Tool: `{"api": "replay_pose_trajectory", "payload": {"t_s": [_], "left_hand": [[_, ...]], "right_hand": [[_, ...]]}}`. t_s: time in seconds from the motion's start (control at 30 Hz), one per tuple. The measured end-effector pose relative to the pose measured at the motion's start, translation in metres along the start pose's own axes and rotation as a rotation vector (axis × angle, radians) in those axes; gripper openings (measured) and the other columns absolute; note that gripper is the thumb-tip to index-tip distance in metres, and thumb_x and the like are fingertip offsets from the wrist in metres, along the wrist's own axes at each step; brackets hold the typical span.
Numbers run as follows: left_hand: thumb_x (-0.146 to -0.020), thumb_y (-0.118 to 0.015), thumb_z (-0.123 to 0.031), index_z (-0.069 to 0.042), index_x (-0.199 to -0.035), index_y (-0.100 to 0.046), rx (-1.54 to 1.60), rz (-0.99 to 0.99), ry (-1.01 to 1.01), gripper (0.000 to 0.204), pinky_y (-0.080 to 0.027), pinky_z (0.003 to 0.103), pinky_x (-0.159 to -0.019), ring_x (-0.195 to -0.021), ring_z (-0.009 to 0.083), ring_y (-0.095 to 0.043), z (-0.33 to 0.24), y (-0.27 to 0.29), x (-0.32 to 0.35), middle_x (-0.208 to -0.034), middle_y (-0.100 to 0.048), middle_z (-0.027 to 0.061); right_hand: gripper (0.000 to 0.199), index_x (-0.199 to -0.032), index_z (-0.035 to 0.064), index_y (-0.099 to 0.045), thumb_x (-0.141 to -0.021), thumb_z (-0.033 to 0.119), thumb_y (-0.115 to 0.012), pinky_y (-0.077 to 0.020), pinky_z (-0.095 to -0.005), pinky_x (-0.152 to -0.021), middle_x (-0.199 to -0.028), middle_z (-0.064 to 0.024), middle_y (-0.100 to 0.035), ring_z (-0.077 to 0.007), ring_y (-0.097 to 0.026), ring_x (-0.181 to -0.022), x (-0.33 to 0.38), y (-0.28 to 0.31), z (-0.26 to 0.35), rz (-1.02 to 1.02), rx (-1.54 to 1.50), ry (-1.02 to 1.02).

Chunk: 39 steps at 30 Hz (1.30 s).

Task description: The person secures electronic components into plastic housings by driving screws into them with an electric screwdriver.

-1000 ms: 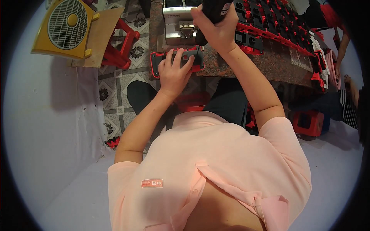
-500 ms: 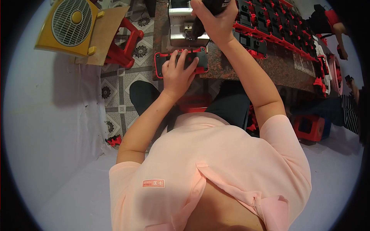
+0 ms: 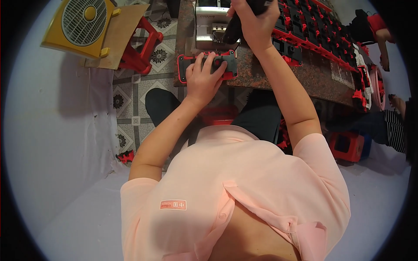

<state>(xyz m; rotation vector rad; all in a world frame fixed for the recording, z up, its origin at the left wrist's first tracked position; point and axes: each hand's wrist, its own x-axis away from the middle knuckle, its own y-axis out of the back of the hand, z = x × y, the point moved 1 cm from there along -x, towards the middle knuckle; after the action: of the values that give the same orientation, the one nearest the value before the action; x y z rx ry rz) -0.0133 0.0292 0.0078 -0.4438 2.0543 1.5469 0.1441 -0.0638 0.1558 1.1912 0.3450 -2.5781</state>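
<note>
A flat red-and-black plastic part (image 3: 228,66) lies at the near edge of a brown stone table (image 3: 313,82). My left hand (image 3: 203,78) rests on top of it with the fingers spread, pressing it down. My right hand (image 3: 254,21) is raised above the table and wrapped around a black tool (image 3: 233,30) that points down beside a grey metal device (image 3: 209,26). The tool's tip is hidden behind the hand and part.
Rows of several red-and-black parts (image 3: 322,39) cover the table to the right. A yellow fan (image 3: 82,24) leans by a red stool (image 3: 146,48) at the left. Another red stool (image 3: 346,145) and another person's arm (image 3: 383,37) are at the right.
The view has shifted slightly. My left hand has settled flatter on the red-and-black part, and my right hand with the tool stays above the device.
</note>
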Motion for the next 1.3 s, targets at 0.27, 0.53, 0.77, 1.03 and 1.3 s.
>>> {"api": "replay_pose_trajectory", "payload": {"t_s": [0.27,0.53,0.77,1.03,1.3], "left_hand": [[-0.068,-0.082,-0.023,-0.025,-0.131,-0.065,0.0,0.012,0.012,0.065,-0.039,0.05,-0.099,-0.132,0.0377,-0.047,-0.003,0.001,0.0,-0.143,-0.053,0.0113],[-0.07,-0.082,-0.021,-0.025,-0.129,-0.065,-0.003,0.015,0.013,0.061,-0.04,0.048,-0.096,-0.13,0.0387,-0.048,-0.004,0.002,0.001,-0.143,-0.051,0.012],[-0.068,-0.082,-0.023,-0.028,-0.132,-0.063,-0.029,-0.023,0.006,0.067,-0.039,0.048,-0.096,-0.129,0.0365,-0.05,-0.002,-0.003,-0.001,-0.144,-0.053,0.0094],[-0.07,-0.081,-0.022,-0.028,-0.128,-0.063,-0.045,-0.039,-0.011,0.061,-0.04,0.046,-0.092,-0.126,0.0363,-0.052,-0.002,-0.005,-0.003,-0.14,-0.054,0.0102],[-0.07,-0.08,-0.022,-0.028,-0.127,-0.064,-0.07,-0.038,-0.005,0.059,-0.039,0.046,-0.091,-0.126,0.0357,-0.052,-0.003,-0.007,-0.003,-0.138,-0.056,0.0097]], "right_hand": [[0.025,-0.092,0.0078,-0.052,-0.093,0.015,-0.075,-0.035,-0.0251,-0.048,-0.066,0.0031,-0.055,-0.0049,-0.045,-0.053,0.011,-0.014,-0.025,-0.038,-0.091,0.067],[0.023,-0.088,0.0071,-0.053,-0.095,0.017,-0.072,-0.0414,-0.0276,-0.052,-0.066,0.0011,-0.055,-0.0083,-0.05,-0.055,-0.012,-0.015,-0.024,-0.02,-0.077,-0.289],[0.027,-0.081,0.0055,-0.057,-0.097,0.022,-0.071,-0.046,-0.0274,-0.048,-0.063,-0.0034,-0.058,-0.0117,-0.055,-0.05,0.003,0.019,0.038,0.021,-0.166,-0.166],[0.03,-0.115,-0.0038,-0.049,-0.098,0.014,-0.066,-0.0547,-0.0315,-0.062,-0.079,-0.0092,-0.065,-0.0169,-0.066,-0.066,0.046,0.042,0.048,0.125,0.001,-0.126],[0.032,-0.101,0.0023,-0.055,-0.082,0.002,-0.081,-0.0562,-0.0255,-0.063,-0.082,-0.0035,-0.07,-0.0094,-0.068,-0.071,0.057,0.023,0.045,0.009,-0.09,-0.221]]}}
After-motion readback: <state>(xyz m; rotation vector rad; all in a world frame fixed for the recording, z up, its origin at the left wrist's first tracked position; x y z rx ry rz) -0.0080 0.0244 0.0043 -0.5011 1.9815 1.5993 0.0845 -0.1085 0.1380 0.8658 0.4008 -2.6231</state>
